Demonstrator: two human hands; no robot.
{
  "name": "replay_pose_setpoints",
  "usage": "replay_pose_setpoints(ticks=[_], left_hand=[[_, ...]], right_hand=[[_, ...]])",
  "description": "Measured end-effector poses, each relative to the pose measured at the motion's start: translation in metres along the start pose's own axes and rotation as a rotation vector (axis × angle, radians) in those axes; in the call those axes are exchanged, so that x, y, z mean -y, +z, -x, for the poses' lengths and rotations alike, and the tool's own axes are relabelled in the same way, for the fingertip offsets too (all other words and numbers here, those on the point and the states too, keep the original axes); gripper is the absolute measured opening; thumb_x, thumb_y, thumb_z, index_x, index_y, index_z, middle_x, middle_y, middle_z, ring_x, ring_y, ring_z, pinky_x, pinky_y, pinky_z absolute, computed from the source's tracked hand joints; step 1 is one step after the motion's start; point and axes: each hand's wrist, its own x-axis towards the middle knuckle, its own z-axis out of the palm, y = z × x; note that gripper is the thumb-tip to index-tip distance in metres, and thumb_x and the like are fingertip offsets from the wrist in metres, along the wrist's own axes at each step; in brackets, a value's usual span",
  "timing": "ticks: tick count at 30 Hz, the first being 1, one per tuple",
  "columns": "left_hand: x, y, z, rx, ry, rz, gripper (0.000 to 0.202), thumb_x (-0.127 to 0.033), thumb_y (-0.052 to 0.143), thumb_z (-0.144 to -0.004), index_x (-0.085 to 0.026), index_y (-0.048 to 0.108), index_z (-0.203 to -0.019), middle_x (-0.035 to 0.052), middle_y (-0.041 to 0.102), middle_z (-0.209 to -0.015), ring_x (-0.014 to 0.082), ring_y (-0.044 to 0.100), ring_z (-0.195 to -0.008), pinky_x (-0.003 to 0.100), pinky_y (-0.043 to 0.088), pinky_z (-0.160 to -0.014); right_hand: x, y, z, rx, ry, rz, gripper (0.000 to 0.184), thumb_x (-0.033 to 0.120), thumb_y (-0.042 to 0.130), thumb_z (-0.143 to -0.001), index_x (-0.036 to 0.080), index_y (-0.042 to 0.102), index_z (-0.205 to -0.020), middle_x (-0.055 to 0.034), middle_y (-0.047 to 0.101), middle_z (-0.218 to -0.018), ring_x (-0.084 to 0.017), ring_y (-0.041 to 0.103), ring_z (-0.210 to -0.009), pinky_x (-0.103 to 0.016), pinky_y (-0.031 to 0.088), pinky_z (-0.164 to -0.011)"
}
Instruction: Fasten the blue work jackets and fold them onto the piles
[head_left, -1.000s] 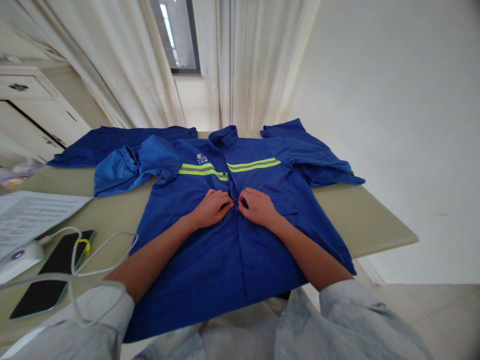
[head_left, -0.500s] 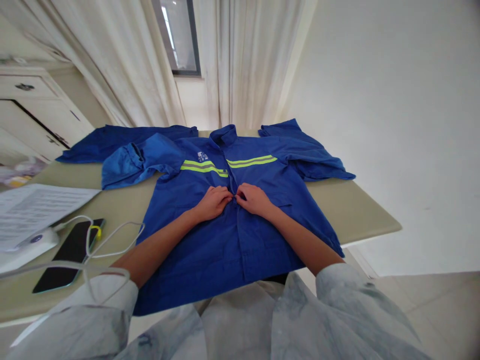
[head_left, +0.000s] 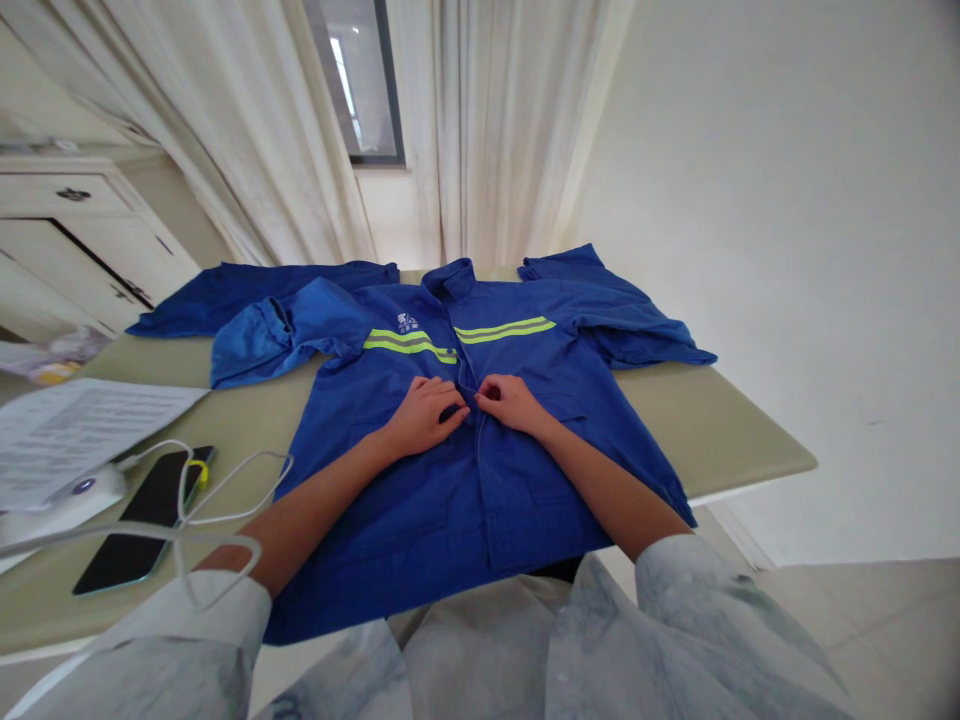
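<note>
A blue work jacket (head_left: 540,500) lies front up across the table, its collar at the far side. Yellow-green and grey reflective bands cross its chest, and a small white print sits above one band. My right hand (head_left: 511,404) pinches the edge of the front placket between thumb and finger, just below the bands. Close beside it, my left hand (head_left: 426,415) has its fingers curled and thumb and fingertips together on the other front edge. Whatever small part of the cloth lies under those fingertips is hidden.
More dark blue cloth (head_left: 277,290) lies behind the jacket's sleeve. On the left of the table (head_left: 750,440) are a phone (head_left: 131,540), a white cable (head_left: 232,518), printed sheets (head_left: 90,430) and a white device (head_left: 90,487). Curtains (head_left: 502,120) and a wall (head_left: 787,250) stand beyond.
My hands have drawn slightly apart at the placket, the right one lifting its edge. The whole view has shifted a little, so the jacket appears slightly lower.
</note>
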Motion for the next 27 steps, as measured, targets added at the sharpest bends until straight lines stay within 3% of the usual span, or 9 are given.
replay_pose_setpoints(ticks=[2,4,6,9,12,18,21,24,27], left_hand=[[0.007,-0.003,0.006,-0.018,-0.114,-0.071,0.019,-0.035,0.060,-0.102,-0.022,0.070,-0.093,0.0039,0.069,-0.090,0.0242,0.060,-0.090,0.041,0.038,-0.084],[0.007,-0.005,0.012,-0.053,-0.184,-0.116,0.015,-0.033,0.062,-0.099,-0.022,0.071,-0.098,0.0065,0.069,-0.096,0.0266,0.060,-0.093,0.041,0.040,-0.082],[-0.001,-0.008,0.020,-0.091,-0.123,-0.109,0.015,-0.030,0.060,-0.101,-0.022,0.070,-0.108,0.0088,0.070,-0.110,0.0282,0.059,-0.105,0.043,0.042,-0.089],[-0.025,-0.013,0.027,0.053,0.130,0.023,0.016,-0.025,0.057,-0.102,-0.022,0.067,-0.114,0.0069,0.069,-0.119,0.0246,0.059,-0.113,0.041,0.041,-0.100],[-0.038,-0.013,0.028,0.269,0.232,0.149,0.017,-0.029,0.060,-0.102,-0.022,0.066,-0.117,0.0067,0.067,-0.121,0.0225,0.060,-0.109,0.038,0.043,-0.097],[-0.027,-0.003,0.015,0.344,0.161,0.166,0.019,-0.029,0.058,-0.104,-0.027,0.068,-0.121,0.0052,0.065,-0.108,0.0242,0.058,-0.104,0.041,0.037,-0.089],[-0.031,-0.003,0.012,0.339,0.113,0.209,0.018,-0.020,0.059,-0.101,-0.027,0.071,-0.113,0.0034,0.065,-0.103,0.0225,0.059,-0.101,0.041,0.034,-0.088],[-0.038,-0.003,0.016,0.279,0.075,0.223,0.015,-0.020,0.060,-0.100,-0.025,0.073,-0.106,0.0030,0.066,-0.100,0.0215,0.059,-0.099,0.041,0.034,-0.088],[-0.042,-0.003,0.022,0.205,0.076,0.194,0.012,-0.024,0.062,-0.099,-0.024,0.073,-0.103,0.0036,0.066,-0.101,0.0212,0.059,-0.100,0.042,0.035,-0.090]], right_hand=[[0.008,-0.005,0.005,-0.087,-0.002,0.086,0.006,0.013,0.068,-0.085,0.017,0.069,-0.091,-0.0022,0.068,-0.087,-0.015,0.060,-0.076,-0.026,0.046,-0.072],[0.023,-0.010,0.018,-0.129,-0.121,0.168,0.027,0.006,0.063,-0.085,0.017,0.069,-0.108,-0.0079,0.070,-0.111,-0.019,0.063,-0.094,-0.030,0.049,-0.087],[0.041,-0.013,0.038,-0.010,-0.308,0.205,0.035,0.005,0.059,-0.088,0.020,0.067,-0.119,-0.0089,0.068,-0.122,-0.021,0.062,-0.107,-0.034,0.047,-0.099],[0.062,-0.013,0.072,0.290,-0.430,0.215,0.012,0.021,0.065,-0.098,0.021,0.068,-0.109,-0.0061,0.071,-0.108,-0.022,0.063,-0.101,-0.034,0.048,-0.095],[0.066,-0.011,0.097,0.327,-0.300,0.230,0.015,0.033,0.073,-0.097,0.021,0.067,-0.102,-0.0050,0.069,-0.102,-0.021,0.064,-0.095,-0.031,0.048,-0.085],[0.060,-0.016,0.107,0.177,-0.077,0.233,0.025,0.004,0.060,-0.091,0.020,0.062,-0.110,-0.0042,0.065,-0.110,-0.015,0.062,-0.085,-0.027,0.048,-0.079],[0.062,-0.013,0.106,0.155,0.008,0.223,0.013,0.015,0.068,-0.093,0.020,0.063,-0.104,-0.0030,0.066,-0.100,-0.016,0.062,-0.080,-0.027,0.047,-0.076],[0.065,-0.004,0.104,0.134,0.042,0.249,0.019,0.034,0.077,-0.092,0.020,0.065,-0.097,-0.0023,0.068,-0.093,-0.017,0.063,-0.081,-0.028,0.046,-0.074],[0.065,0.004,0.101,0.106,0.056,0.331,0.010,0.027,0.070,-0.096,0.021,0.065,-0.091,-0.0018,0.068,-0.089,-0.017,0.063,-0.080,-0.028,0.043,-0.073]])
